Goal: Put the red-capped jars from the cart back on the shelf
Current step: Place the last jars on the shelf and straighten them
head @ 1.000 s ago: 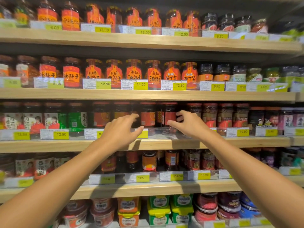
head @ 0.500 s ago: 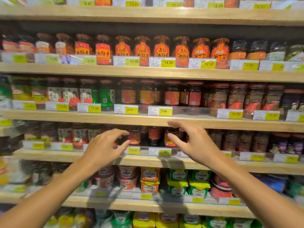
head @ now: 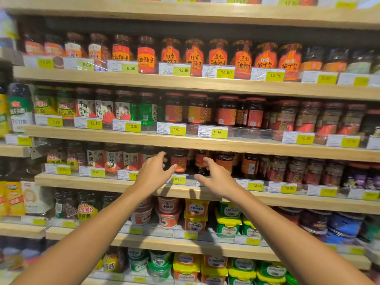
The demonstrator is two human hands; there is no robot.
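Red-capped jars (head: 226, 111) with red and orange labels stand in a row on a wooden shelf (head: 185, 142) behind a clear rail with price tags. Both my hands hang one shelf lower, in front of dark jars (head: 179, 161). My left hand (head: 153, 173) has spread, relaxed fingers and holds nothing. My right hand (head: 217, 177) is likewise empty, fingers loosely apart. Neither hand touches a jar. The cart is out of view.
Shelves run the full width, packed with jars above and plastic tubs (head: 167, 212) and green-and-yellow boxes (head: 228, 221) below. Yellow price tags (head: 255, 186) line each shelf edge. Bags (head: 12, 198) sit at far left.
Both hands have dropped away from the red-capped jars' shelf to the level of the shelf below. The camera has tilted down, so lower shelves now show.
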